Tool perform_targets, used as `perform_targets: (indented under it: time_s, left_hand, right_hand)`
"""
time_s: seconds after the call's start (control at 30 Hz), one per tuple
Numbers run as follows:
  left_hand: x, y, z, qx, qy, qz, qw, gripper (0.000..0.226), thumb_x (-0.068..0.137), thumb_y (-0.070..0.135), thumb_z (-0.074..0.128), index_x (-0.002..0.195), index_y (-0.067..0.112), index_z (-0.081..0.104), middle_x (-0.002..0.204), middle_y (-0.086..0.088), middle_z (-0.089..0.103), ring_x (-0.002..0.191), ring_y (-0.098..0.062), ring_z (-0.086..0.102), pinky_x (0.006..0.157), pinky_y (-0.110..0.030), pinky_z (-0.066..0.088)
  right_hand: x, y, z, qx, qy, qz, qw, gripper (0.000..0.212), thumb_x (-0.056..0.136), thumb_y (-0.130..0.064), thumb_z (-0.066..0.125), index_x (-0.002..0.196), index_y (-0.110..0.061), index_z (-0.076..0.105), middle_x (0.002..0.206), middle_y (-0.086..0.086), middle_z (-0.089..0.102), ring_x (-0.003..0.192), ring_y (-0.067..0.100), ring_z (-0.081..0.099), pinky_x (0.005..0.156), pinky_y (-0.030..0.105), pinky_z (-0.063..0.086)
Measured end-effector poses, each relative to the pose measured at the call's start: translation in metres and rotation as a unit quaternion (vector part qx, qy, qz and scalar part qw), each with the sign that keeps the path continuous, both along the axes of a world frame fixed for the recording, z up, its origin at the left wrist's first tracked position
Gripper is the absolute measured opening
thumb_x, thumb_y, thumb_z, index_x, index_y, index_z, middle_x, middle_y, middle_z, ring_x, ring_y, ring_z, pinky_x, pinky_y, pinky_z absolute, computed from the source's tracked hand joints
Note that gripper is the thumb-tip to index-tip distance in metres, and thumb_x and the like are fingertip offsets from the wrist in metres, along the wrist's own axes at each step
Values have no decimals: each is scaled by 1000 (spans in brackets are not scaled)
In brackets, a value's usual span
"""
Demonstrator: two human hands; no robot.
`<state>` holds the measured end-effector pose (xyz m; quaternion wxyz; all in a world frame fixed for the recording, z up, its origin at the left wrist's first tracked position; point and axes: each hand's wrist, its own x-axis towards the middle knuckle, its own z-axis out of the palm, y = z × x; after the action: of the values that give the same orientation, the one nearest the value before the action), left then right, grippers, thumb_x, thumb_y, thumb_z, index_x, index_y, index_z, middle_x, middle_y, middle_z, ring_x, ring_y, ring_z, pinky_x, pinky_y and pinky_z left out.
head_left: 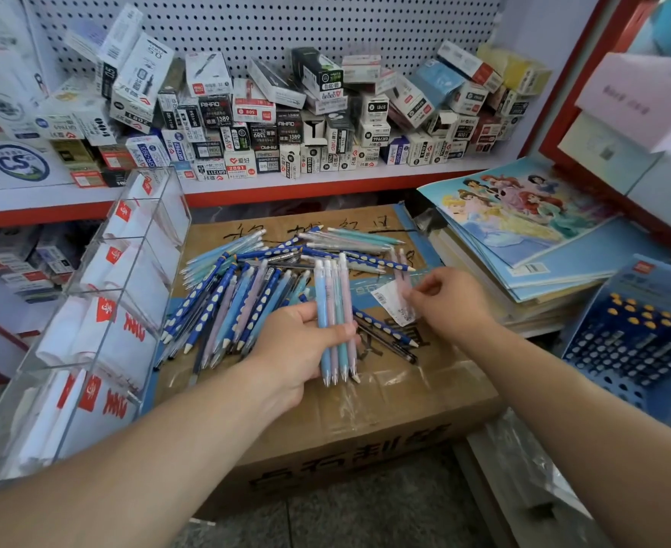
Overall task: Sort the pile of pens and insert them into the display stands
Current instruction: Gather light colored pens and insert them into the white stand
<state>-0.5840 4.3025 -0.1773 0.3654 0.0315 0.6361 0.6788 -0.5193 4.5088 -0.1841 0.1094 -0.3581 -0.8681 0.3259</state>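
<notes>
A pile of pens (254,286), dark blue dotted ones mixed with pastel ones, lies spread on a cardboard box (365,425). My left hand (298,350) grips a bundle of several pastel pens (336,310), tips pointing toward me. My right hand (450,300) pinches a pale pink pen (399,270) lying at the pile's right edge. A clear acrylic display stand (100,310) with stepped compartments stands to the left of the box. A blue perforated stand (638,342) is at the right.
A shelf (286,187) behind holds many small pen-refill boxes against a pegboard. A stack of notebooks (524,231) with a cartoon cover lies right of the pile. A white label (393,306) is stuck on the box by my right hand.
</notes>
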Motion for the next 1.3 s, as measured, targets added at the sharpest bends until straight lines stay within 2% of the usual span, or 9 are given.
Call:
perform_targets:
  time_s: [0.13, 0.33, 0.5, 0.67, 0.77, 0.9, 1.03, 1.17, 1.3]
  left_hand:
    - [0, 1, 0, 0, -3, -1, 1000, 25, 86, -5, 71, 108, 8, 71, 98, -15, 77, 87, -27, 76, 66, -33, 64]
    - [0, 0, -3, -7, 1, -9, 1000, 26, 86, -4, 71, 108, 10, 71, 95, -11, 78, 83, -22, 77, 64, -31, 62]
    - [-2, -2, -2, -12, 3, -14, 1000, 26, 86, -4, 71, 109, 8, 71, 94, -11, 78, 82, -22, 77, 63, -31, 62]
    - [6, 8, 0, -12, 8, -27, 1000, 25, 86, -2, 73, 108, 10, 71, 95, -11, 78, 82, -22, 77, 62, -31, 61]
    - [15, 18, 3, -14, 18, -46, 999, 23, 87, -2, 73, 106, 9, 72, 94, -11, 78, 82, -21, 77, 63, -31, 61]
    - [29, 31, 8, -7, 41, -65, 997, 23, 88, -3, 71, 107, 10, 71, 93, -11, 78, 84, -22, 77, 69, -33, 63]
    - [54, 46, 12, -8, 78, -101, 992, 25, 88, 0, 72, 111, 10, 72, 95, -9, 79, 93, -27, 75, 86, -43, 60]
    - [93, 65, 23, 9, 111, -151, 982, 24, 88, -1, 71, 110, 10, 72, 94, -7, 79, 89, -22, 75, 74, -32, 59]
    - [136, 87, 35, 40, 131, -195, 971, 20, 88, -2, 70, 103, 10, 72, 94, -9, 79, 87, -20, 76, 68, -24, 59]
  right_hand:
    - [-8, -3, -6, -4, -44, -13, 999, 25, 88, -35, 75, 83, -11, 70, 75, 6, 69, 66, 15, 62, 52, 25, 40]
    - [-19, -3, 1, -67, -60, -32, 995, 25, 84, -24, 81, 78, -6, 66, 69, 8, 61, 58, 15, 50, 50, 26, 34]
    - [-13, 7, 4, -186, -57, -65, 979, 24, 86, -16, 78, 100, 1, 70, 75, 11, 62, 63, 20, 53, 58, 32, 44]
    - [11, 15, 15, -219, -49, -86, 971, 16, 87, -14, 75, 96, -2, 70, 77, 15, 65, 60, 21, 54, 54, 31, 45]
    - [34, 20, 23, -241, -7, -81, 967, 13, 84, -12, 78, 87, -3, 70, 68, 12, 66, 59, 20, 57, 58, 31, 48]
    - [73, 17, 42, -267, 51, -34, 962, 15, 88, -1, 70, 100, -7, 65, 70, 14, 64, 59, 20, 58, 57, 30, 49]
    - [119, 14, 69, -300, 97, -8, 949, 11, 90, 2, 66, 99, -5, 64, 80, 19, 63, 61, 20, 56, 55, 30, 49]
    - [170, 22, 97, -287, 174, -42, 941, 4, 97, -4, 61, 95, -7, 62, 83, 19, 66, 59, 17, 61, 54, 28, 53]
    - [233, 33, 108, -160, 233, -103, 954, 8, 96, -12, 67, 89, -12, 64, 76, 14, 71, 63, 21, 65, 60, 33, 55]
